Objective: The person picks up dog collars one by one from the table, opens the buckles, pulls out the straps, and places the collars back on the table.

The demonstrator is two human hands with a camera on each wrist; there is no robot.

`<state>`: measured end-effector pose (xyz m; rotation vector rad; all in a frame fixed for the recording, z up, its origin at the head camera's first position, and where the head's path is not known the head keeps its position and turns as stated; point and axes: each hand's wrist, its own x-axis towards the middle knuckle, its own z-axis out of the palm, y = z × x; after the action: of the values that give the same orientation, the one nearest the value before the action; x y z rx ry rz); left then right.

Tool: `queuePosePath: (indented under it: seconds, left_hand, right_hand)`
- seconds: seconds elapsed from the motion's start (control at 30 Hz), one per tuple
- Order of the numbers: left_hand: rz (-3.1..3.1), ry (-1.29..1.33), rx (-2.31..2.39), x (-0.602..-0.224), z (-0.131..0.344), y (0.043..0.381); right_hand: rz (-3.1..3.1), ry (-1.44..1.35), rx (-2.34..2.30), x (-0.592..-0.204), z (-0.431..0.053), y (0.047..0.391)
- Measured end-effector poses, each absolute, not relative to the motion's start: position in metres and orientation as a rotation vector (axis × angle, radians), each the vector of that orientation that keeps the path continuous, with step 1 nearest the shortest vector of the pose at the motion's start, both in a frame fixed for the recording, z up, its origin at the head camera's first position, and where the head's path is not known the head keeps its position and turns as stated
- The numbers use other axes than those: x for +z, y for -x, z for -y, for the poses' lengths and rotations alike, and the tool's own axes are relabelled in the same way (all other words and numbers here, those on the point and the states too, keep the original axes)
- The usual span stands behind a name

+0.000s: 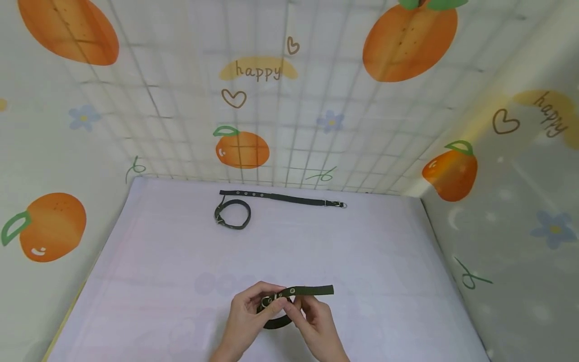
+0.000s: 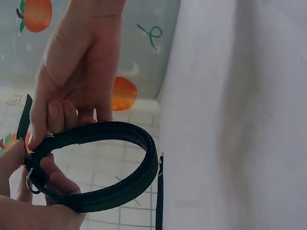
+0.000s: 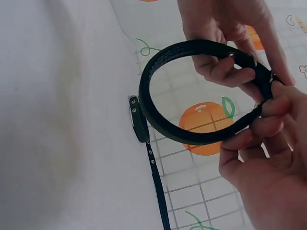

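Observation:
A dark green collar (image 1: 277,324), closed into a loop, is held up between both hands near the front of the table. My left hand (image 1: 246,314) pinches it at the buckle end, thumb in front, beside a metal ring (image 1: 266,301). With thumb and fingers, my right hand (image 1: 316,322) grips the band on the other side, just below the strap's free end (image 1: 318,290). That end has metal eyelets and sticks out to the right. The round loop of the collar (image 2: 151,158) shows in the left wrist view; fingers partly hide the buckle.
Toward the back of the white table (image 1: 362,261), a second collar (image 1: 250,213) lies buckled in a ring. Beside it a third collar (image 1: 298,199) is stretched out straight. Fruit-printed curtains over a wire grid (image 1: 289,125) rise behind and at both sides.

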<state>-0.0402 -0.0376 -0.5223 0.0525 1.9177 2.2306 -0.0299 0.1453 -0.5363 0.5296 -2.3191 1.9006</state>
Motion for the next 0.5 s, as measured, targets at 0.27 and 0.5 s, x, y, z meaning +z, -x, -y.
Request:
queuePosePath:
  seconds: [0.27,0.5]
  left_hand:
    - [-1.889,-0.224,2.231,-0.5251,0.0392,0.0413]
    - [-1.933,-0.22,2.168,-0.5273,0.0407,0.0408]
  right_hand:
    - [2.326,-0.513,1.819,-0.5364,-0.1466,0.0319]
    - [2.444,-0.516,1.613,-0.539,-0.1453,0.0308]
